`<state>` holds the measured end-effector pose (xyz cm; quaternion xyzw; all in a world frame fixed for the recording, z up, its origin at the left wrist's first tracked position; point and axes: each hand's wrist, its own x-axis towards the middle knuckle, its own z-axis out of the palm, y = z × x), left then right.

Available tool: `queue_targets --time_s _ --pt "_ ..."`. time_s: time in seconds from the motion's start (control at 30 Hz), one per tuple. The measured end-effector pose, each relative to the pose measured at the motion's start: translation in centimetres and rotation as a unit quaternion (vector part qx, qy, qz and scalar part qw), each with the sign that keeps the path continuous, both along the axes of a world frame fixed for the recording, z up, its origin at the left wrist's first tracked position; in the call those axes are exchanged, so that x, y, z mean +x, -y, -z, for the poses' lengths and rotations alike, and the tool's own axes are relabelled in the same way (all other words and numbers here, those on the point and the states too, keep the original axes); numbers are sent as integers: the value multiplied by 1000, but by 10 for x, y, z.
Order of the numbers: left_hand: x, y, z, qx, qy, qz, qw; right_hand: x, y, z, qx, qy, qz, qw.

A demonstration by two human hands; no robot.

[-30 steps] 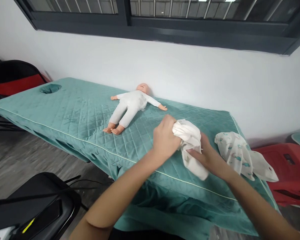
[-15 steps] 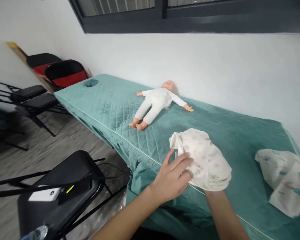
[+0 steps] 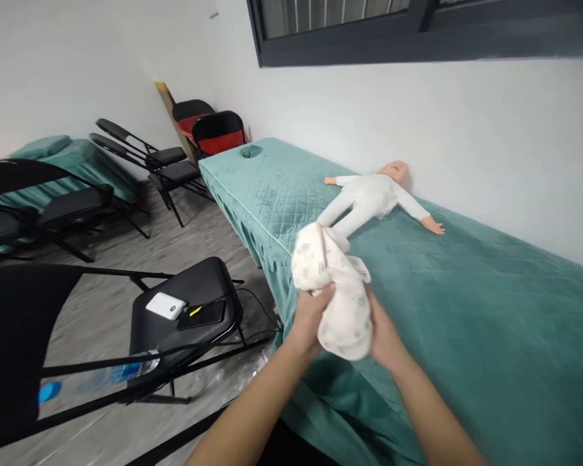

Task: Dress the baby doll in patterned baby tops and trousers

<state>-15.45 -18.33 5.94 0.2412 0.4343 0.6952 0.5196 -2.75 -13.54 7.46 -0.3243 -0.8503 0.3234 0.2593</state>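
Observation:
Between my two hands is a bundled white cloth [image 3: 342, 317] with small pale prints, its exact kind unclear from the folds. My left hand [image 3: 309, 318] grips its left side, thumb on top. On the other side, my right hand [image 3: 383, 331] is closed around the right edge, its fingers partly hidden behind the fabric. Just beyond the cloth, a baby doll [image 3: 369, 194] in a white suit lies on its back with arms spread. The cloth covers the doll's feet from view. Under the doll is a bed with a green quilted cover [image 3: 466, 323].
A black folding chair [image 3: 184, 294] at the left bears a white phone [image 3: 166, 305] and a dark phone [image 3: 201, 315]. A water bottle [image 3: 102, 375] shows behind the chair frame. More chairs [image 3: 175, 171] stand farther back. A wall with a window [image 3: 340, 45] borders the bed.
The view has swung left. The cloth has turned and moved toward the doll's feet. My left hand, fingers spread on it before, now grips it. The second printed cloth has left view.

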Motion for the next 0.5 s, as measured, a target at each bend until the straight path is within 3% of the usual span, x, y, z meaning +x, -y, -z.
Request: queue_targets --time_s 0.07,0.13,0.17,0.23,0.3,0.37,0.5 --pt "-37 -14 4 -4 -71 -119 990 5 9 27 -45 -81 -15 996" --pt "-88 -26 17 -14 -204 -231 951 7 16 55 -100 -125 -36 986" --pt "-117 -29 26 -45 -284 -288 914 8 22 69 -124 -149 -30 981" --pt "-175 -31 46 -181 -440 -354 805 11 40 97 -207 -149 -20 967" --pt "-227 -22 63 -391 -539 -294 686 18 67 125 -309 -99 5 946" --pt "-268 -5 75 -456 -542 -270 653 30 95 153 -373 -66 16 925" --pt "-321 38 83 -517 -562 -229 604 62 130 206 -413 -62 -30 908"
